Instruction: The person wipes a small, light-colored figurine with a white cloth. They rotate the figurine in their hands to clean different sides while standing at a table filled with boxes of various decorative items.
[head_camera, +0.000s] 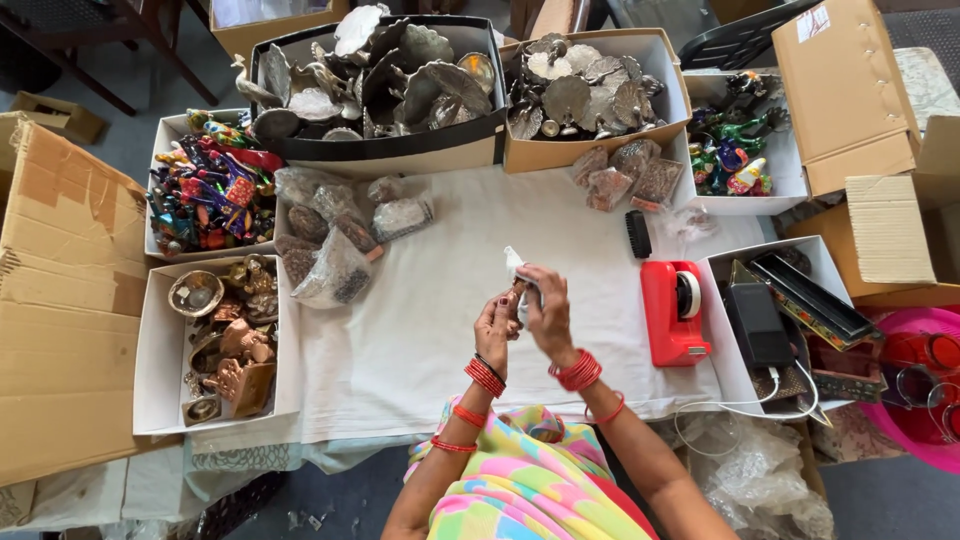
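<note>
Both hands meet above the white cloth, mid-table. The left hand and right hand pinch together around a small item partly wrapped in white paper, the paper sticking up past the fingertips. Wrapping looks partway done, by my reading: the item is mostly hidden, the paper end loose. The item sits between the two hands, held at the fingertips, clear of the cloth. Several bagged pieces lie to the left (already packed, it seems). A red tape dispenser stands just right, untouched. Boxes of metal figures remain full behind.
</note>
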